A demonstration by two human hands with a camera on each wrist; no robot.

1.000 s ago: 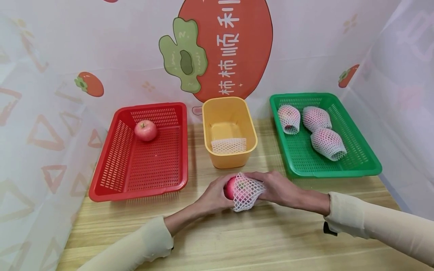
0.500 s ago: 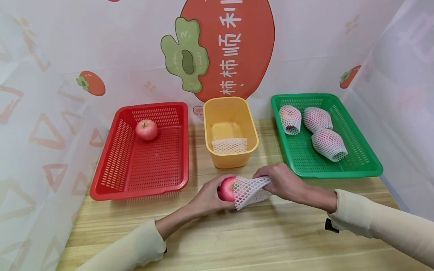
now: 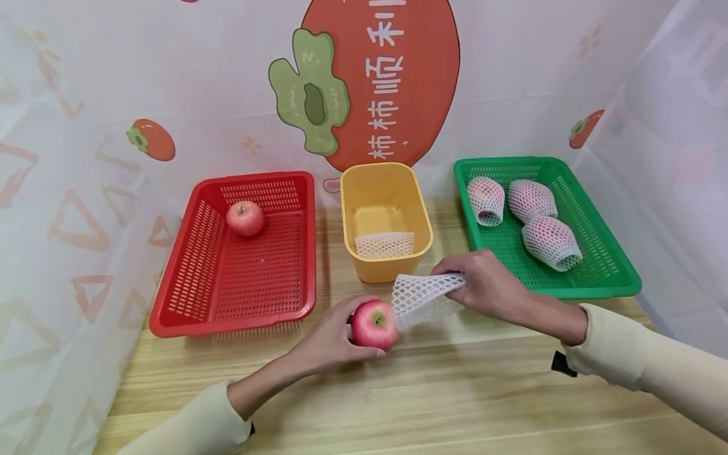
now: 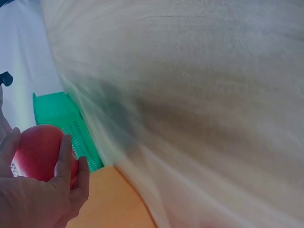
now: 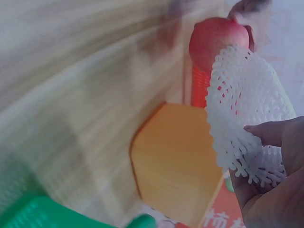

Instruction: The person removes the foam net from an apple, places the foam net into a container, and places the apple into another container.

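Note:
In the head view my left hand [image 3: 327, 338] grips a bare red apple [image 3: 374, 325], its fingers curled round the left side. The left wrist view shows that apple [image 4: 40, 152] held between thumb and fingers. My right hand [image 3: 489, 284] pinches the end of a white foam fruit net [image 3: 423, 297], just right of the apple. Seen from the right wrist, the net [image 5: 237, 95] opens toward the apple [image 5: 216, 42] and overlaps it. The net's far end hangs free of my fingers.
A red basket [image 3: 261, 319] at left holds one apple [image 3: 246, 218]. The yellow bin [image 3: 381, 268] in the middle contains folded foam nets [image 3: 385, 245]. In the green basket [image 3: 563, 292] at right lie three net-covered apples [image 3: 550, 242]. All stand along the wooden table's [image 3: 398, 404] back.
The foam net has come off the apple as my right hand moved up and right with it. My left hand has drawn the apple slightly left and tilted its stem into view.

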